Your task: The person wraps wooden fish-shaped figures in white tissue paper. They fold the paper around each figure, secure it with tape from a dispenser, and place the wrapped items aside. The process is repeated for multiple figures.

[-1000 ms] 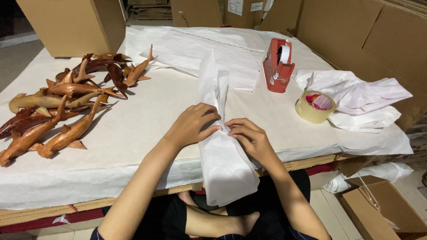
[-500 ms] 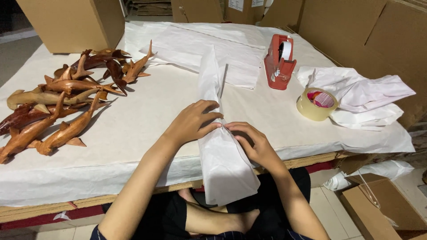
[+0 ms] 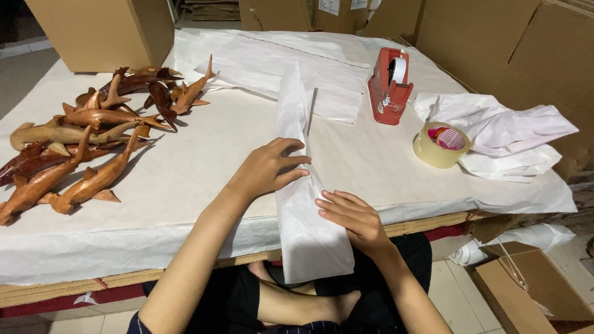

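From the head camera, the person sits at the near edge of a table covered in white paper [image 3: 185,173], both bare forearms reaching up from the bottom of the view. A long bundle wrapped in white tissue paper [image 3: 303,204] lies across the table edge, its far end pointing toward the middle of the table and its near end hanging over the person's lap.

The left hand [image 3: 266,168] rests palm down on the left side of the bundle, wrist bent slightly, its fingers [image 3: 291,162] curled loosely over the paper and pressing it rather than gripping. The right hand [image 3: 349,216] lies against the bundle's right side near the table edge, its fingers [image 3: 331,204] stretched out flat along the paper, not clenched.

To the left, well apart from the hands, lies a heap of carved wooden dolphin figures [image 3: 80,142] in brown tones. Beyond the bundle are loose sheets of white paper [image 3: 297,62]. To the right stands a red tape dispenser [image 3: 388,86], and near it a roll of clear packing tape [image 3: 440,143] just beside crumpled white paper [image 3: 501,133]. Cardboard boxes [image 3: 105,31] stand along the far side of the table.
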